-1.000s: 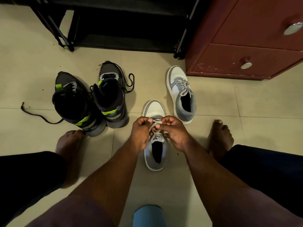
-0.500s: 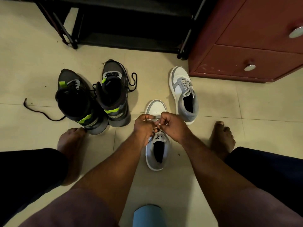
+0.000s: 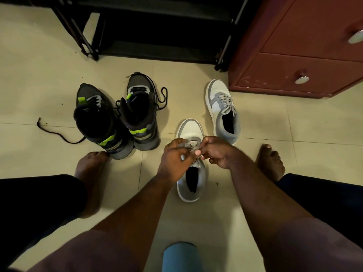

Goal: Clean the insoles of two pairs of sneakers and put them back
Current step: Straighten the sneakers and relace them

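1. We see the near grey-and-white sneaker on the tiled floor just below the middle of the view, toe toward twelve o'clock and heel toward us.
2. Our left hand sits over its lacing from the nine o'clock side, fingers curled, pinching the grey lace.
3. Our right hand comes in from three o'clock, fingers curled too, pinching the same lace; the two hands nearly touch above the tongue.
4. The shoe's opening behind the hands looks dark, and we cannot tell whether an insole lies inside.
5. The second grey-and-white sneaker lies at about one o'clock from the first, apart from it, toe away from us, laces in place, its opening dark as well.
6. The pair of black sneakers with green strips stands at ten o'clock from the hands: the left black sneaker and the right black sneaker stand side by side, touching or nearly so, tongues pulled up.
7. A loose black lace trails over the floor at nine o'clock from that pair.
8. Our bare left foot rests just beside the left black sneaker's heel; our bare right foot rests at three o'clock of the hands.
9. A black rack stands at twelve o'clock, and a red-brown drawer cabinet at two o'clock.
10. A blue, rounded object shows at six o'clock, at the bottom edge.
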`<state>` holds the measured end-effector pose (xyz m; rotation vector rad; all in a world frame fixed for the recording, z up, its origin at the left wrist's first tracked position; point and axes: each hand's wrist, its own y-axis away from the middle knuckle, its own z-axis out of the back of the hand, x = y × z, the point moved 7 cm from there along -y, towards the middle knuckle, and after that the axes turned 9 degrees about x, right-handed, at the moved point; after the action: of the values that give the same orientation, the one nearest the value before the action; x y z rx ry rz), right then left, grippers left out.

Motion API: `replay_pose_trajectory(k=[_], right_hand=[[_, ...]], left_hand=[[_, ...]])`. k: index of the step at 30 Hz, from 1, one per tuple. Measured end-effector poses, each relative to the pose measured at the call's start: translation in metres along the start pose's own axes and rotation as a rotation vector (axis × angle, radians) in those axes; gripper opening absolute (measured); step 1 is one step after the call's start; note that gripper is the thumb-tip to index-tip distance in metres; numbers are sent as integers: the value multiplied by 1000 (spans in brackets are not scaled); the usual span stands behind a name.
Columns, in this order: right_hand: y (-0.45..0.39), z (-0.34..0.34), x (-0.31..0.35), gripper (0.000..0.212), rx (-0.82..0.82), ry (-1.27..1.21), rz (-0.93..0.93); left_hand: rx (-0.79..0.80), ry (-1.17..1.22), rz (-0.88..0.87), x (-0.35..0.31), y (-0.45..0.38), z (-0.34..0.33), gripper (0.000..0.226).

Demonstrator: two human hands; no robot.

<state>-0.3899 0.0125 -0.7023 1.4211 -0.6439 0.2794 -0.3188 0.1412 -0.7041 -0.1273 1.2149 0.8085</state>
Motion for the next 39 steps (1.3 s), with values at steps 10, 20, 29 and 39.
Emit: replay_pose_trajectory(k=[10, 20, 29, 39], right_hand=[[7, 31, -54, 15, -337, -514, -101], [10, 32, -59, 28, -424, -557, 32], [18, 25, -42, 28, -404, -431, 200], [18, -6, -23, 22, -365, 110, 370]], left_hand=[[-70, -22, 176, 51, 26, 29, 20], [-62, -31, 172, 58, 13, 33, 19], [-312, -35, 265, 41, 32, 36, 34], [95, -265, 123, 13, 19, -10, 24]])
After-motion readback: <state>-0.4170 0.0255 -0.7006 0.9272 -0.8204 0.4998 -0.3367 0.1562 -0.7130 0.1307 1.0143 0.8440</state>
